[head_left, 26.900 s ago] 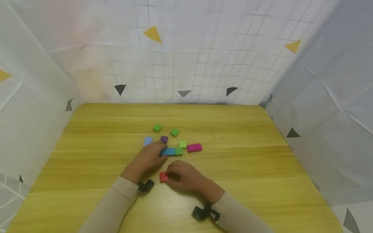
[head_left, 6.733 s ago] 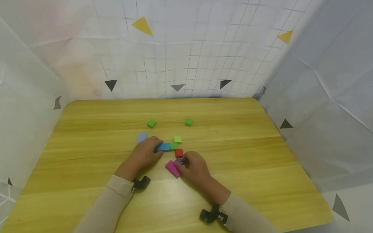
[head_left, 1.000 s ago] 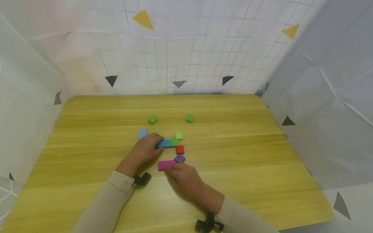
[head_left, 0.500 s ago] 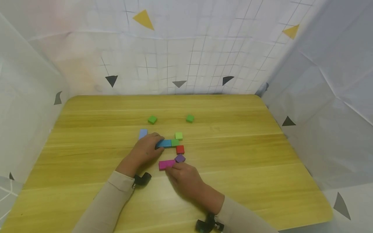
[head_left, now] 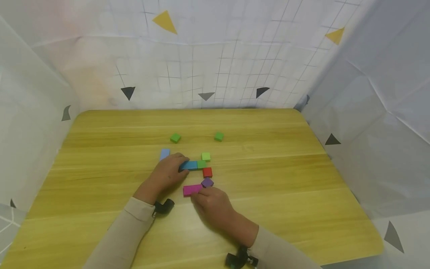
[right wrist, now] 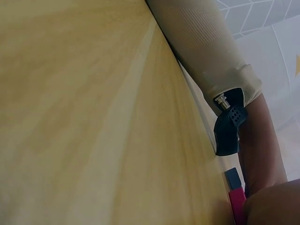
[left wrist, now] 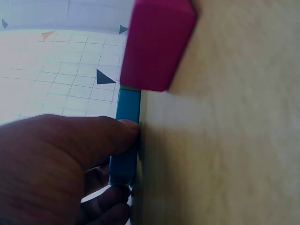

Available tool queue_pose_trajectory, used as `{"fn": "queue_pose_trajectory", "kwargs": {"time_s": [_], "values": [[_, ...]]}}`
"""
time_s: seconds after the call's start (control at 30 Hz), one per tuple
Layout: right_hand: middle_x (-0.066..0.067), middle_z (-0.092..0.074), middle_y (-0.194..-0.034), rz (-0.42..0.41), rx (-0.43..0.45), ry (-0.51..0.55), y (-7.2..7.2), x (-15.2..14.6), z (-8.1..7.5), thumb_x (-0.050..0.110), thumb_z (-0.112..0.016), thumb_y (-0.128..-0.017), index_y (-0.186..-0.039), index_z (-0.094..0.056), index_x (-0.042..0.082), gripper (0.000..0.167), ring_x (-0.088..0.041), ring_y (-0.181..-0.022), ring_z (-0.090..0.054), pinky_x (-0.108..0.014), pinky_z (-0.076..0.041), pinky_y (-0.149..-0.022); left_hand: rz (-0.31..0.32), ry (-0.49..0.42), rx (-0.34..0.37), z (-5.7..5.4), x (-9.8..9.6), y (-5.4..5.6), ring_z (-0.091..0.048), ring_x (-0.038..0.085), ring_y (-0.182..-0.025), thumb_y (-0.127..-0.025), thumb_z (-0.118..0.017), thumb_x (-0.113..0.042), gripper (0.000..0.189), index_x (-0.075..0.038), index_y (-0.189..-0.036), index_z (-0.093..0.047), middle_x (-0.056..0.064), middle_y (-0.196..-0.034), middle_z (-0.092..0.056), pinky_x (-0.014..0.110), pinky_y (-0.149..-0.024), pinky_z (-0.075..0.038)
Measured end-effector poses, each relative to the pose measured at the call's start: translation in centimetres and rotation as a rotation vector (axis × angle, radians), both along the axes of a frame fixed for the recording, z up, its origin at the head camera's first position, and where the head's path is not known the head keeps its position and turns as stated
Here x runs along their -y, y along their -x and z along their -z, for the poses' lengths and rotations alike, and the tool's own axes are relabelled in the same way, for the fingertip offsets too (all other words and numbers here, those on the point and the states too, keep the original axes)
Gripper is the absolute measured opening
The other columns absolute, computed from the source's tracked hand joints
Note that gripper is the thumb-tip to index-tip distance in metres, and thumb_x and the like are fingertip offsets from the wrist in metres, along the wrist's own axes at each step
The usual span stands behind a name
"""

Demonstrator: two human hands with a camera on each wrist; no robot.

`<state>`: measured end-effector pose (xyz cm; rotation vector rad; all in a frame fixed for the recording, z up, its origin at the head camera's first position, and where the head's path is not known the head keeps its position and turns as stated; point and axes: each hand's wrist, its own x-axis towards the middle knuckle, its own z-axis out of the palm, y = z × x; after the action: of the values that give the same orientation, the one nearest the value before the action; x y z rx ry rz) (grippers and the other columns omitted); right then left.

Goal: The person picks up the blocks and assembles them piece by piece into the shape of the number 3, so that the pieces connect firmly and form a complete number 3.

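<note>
My left hand (head_left: 164, 175) grips the left end of a long blue block (head_left: 190, 165); in the left wrist view the thumb presses one long side while fingers curl behind. A green block (head_left: 201, 164) abuts the blue one's right end. Behind that sits a lime block (head_left: 206, 157), and in front a red block (head_left: 207, 172). A purple block (head_left: 207, 182), turned cornerwise, lies just in front of the red. My right hand (head_left: 215, 207) pinches a long magenta block (head_left: 189, 190) at its right part, close to the purple block; its fingertips are partly hidden.
Two green blocks (head_left: 175, 138) lie apart farther back on the wooden table (head_left: 285, 168). A light blue block (head_left: 165, 153) is partly covered by the left hand. A patterned white sheet (head_left: 228, 56) surrounds the table's back and sides.
Since the oldest frame, red, purple and magenta blocks have come into a line before the green one; one back green block moved right. Magenta has turned crosswise since 6.7 s ago. The last second shows almost no motion.
</note>
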<state>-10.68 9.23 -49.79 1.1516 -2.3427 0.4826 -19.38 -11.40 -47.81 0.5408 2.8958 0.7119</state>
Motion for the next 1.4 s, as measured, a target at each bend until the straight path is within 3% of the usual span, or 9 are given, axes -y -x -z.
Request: {"fn": "queue_pose_trajectory", "kwargs": {"time_s": [0.33,0.6,0.93,1.4], "values": [[0.007,-0.07,-0.078,0.03,-0.017,0.002,-0.04,-0.04,0.06,0.017,-0.077,-0.082,-0.089,-0.078,0.015,0.007,-0.008,-0.068,-0.06,-0.02,-0.048,-0.058,0.004,-0.003,-0.005,-0.03,-0.03,-0.02,-0.058,0.023,-0.117,-0.095,-0.067,-0.029,0.044,-0.008,-0.132,-0.062,0.005,-0.126,-0.063,0.043,-0.104,-0.048],[0.006,-0.069,-0.076,0.032,-0.012,-0.005,-0.13,0.02,0.13,0.015,-0.077,-0.083,-0.086,-0.077,0.014,0.004,-0.009,-0.068,-0.059,-0.022,-0.049,-0.059,0.033,-0.014,-0.044,-0.21,0.11,-0.05,-0.059,0.024,-0.118,-0.094,-0.068,-0.027,0.043,-0.005,-0.13,-0.063,0.007,-0.126,-0.064,0.043,-0.104,-0.048],[0.006,-0.069,-0.076,0.031,0.013,0.006,-0.14,0.04,0.13,0.016,-0.076,-0.084,-0.086,-0.077,0.014,0.003,-0.009,-0.068,-0.06,-0.023,-0.049,-0.06,0.03,-0.004,-0.03,-0.25,0.02,-0.09,-0.058,0.025,-0.119,-0.094,-0.067,-0.028,0.044,-0.005,-0.131,-0.063,0.007,-0.127,-0.063,0.043,-0.105,-0.047],[0.006,-0.068,-0.074,0.021,-0.017,0.016,-0.17,0.03,-0.01,0.014,-0.075,-0.085,-0.086,-0.077,0.014,0.002,-0.008,-0.065,-0.058,-0.021,-0.048,-0.058,0.024,-0.015,-0.028,-0.17,-0.02,-0.17,-0.059,0.025,-0.119,-0.094,-0.068,-0.029,0.044,-0.006,-0.131,-0.063,0.007,-0.127,-0.064,0.043,-0.104,-0.048]]}}
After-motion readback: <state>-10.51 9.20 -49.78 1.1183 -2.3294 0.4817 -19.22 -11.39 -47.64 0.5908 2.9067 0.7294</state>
